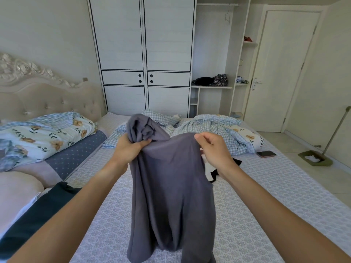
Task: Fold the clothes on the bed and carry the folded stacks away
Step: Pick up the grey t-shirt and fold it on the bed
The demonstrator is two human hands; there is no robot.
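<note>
Both hands (171, 149) gripping grey garment (171, 196) (raised), above bed (266, 196)

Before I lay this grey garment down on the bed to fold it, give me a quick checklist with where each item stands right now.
1. Left hand grips the grey garment: ok.
2. Right hand pinches its top edge: ok.
3. Garment hangs flat and untwisted: not ok, bunched above the left hand.
4. Bare mattress cover below to lay it on: ok.
5. Phone out of the way: ok, off to the right.
6. Black-and-white garment clear of the spot: cannot tell, partly hidden.
</note>
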